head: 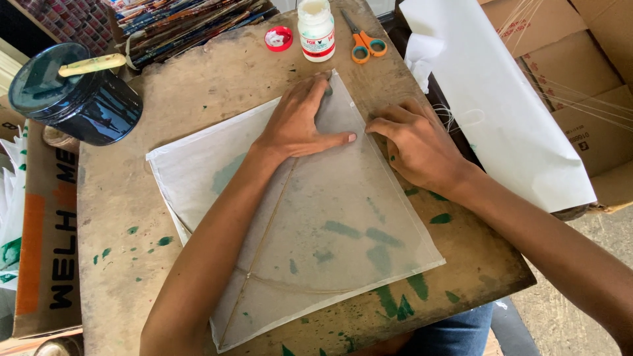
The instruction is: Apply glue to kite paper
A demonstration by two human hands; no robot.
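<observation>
1. One translucent white paper kite [316, 224] with thin stick frame lies centred on the worn wooden board [165, 99].
2. Left hand [300, 125], fingers flat and spread, presses the kite's 12 o'clock corner.
3. Right hand [415, 145], fingers bent, grasping nothing, touches its 2 o'clock edge.
4. One white glue bottle [316, 29], one orange-handled scissors [362, 43] at 12 o'clock.

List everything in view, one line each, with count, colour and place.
kite: one, translucent white with thin sticks, flat at the board's centre
board: one, worn brown with green paint marks, under everything
glue jar: one, white with red label, open, top centre
lid: one, red, left of the jar
scissors: one, orange handles, right of the jar
tin: one, dark blue, top left, pale stick lying on it
paper sheets: white, right of the board
cartons: brown, far right
sticks bundle: multicoloured, top edge
left hand: flat on the kite's top corner
right hand: fingertips on the kite's right edge
</observation>
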